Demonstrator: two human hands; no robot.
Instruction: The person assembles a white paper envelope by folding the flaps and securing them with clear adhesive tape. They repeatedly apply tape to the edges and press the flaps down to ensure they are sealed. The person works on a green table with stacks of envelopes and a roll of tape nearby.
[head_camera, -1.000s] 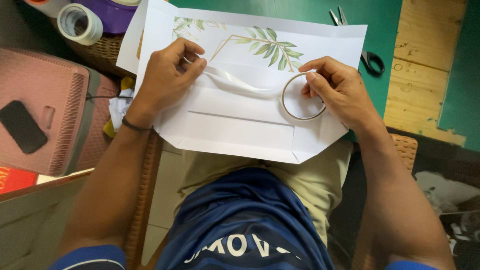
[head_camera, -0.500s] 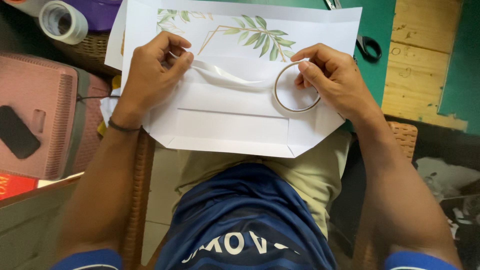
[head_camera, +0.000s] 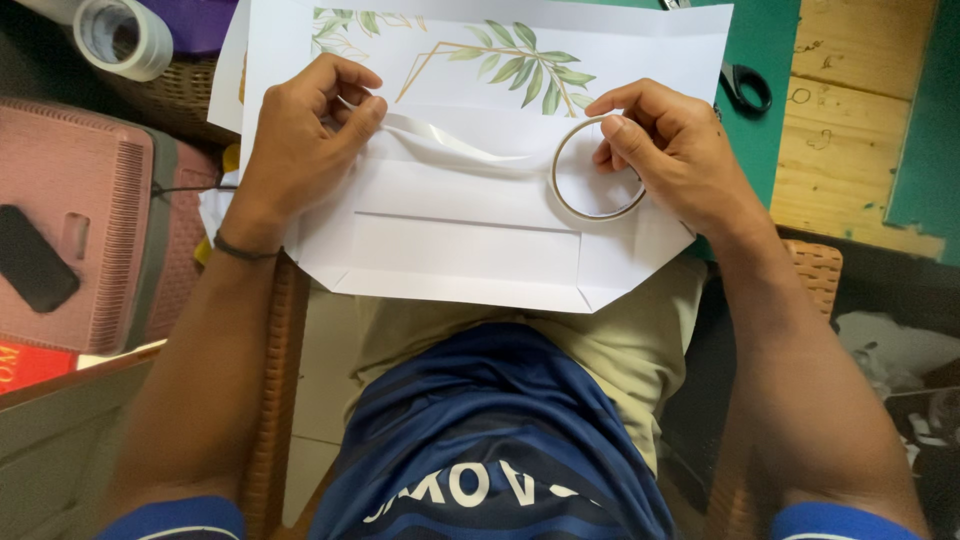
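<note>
2 hands work over a folded white paper sheet (head_camera: 470, 250): left hand (head_camera: 300, 140) pinches the white tape strip's (head_camera: 450, 148) end, right hand (head_camera: 670, 150) grips the tape roll (head_camera: 597, 170).

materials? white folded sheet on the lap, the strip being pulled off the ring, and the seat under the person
White folded sheet: looks like paper, matte, with crisp creases and a printed leaf design. Strip: probably tape or its backing, glossy white, curling, pinched by the left hand; the right hand holds the thin tape ring. Seat: woven wicker or rattan, judging by the weave.
</note>
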